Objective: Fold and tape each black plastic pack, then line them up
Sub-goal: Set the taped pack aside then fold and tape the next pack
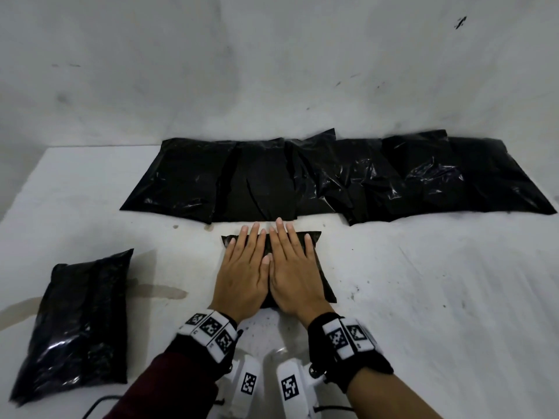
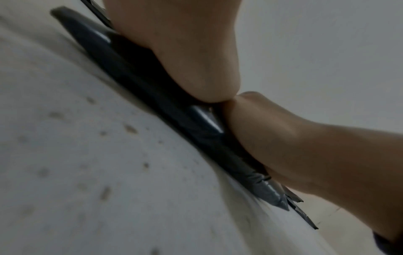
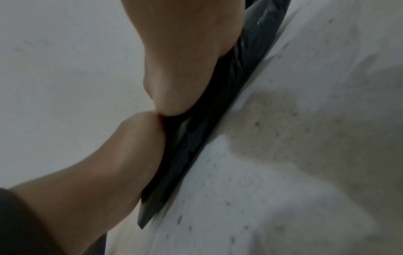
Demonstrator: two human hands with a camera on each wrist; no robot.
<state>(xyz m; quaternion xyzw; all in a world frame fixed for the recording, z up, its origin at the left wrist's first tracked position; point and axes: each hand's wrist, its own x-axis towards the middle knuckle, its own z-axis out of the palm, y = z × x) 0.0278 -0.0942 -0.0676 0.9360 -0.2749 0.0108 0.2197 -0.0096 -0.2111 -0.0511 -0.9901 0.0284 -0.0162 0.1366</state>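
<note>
White table (image 1: 423, 297), stained in places. Row of black packs (image 1: 332, 176) lies along the far edge against the wall, overlapping one another; a single filled pack (image 1: 78, 322) sits apart at near left. The pack in hand (image 1: 320, 267) lies centre, just short of the row. Left hand (image 1: 242, 273) and right hand (image 1: 295, 273) are side by side on top of it, palms down, fingers straight and slightly spread, inner edges touching; nothing is gripped. Judged step: pressing the pack flat before or during folding. To do it well, keep pressure even across both palms and work outward from the middle, so contents spread and the crease holds; hold the fold down with one hand when reaching for tape. No tape visible in any view. Head view gives layout and finger spread; the wrist views alone show, blurred, the pack's near edge (image 2: 152, 96) bulging under the palm heels and a ragged corner.
</note>
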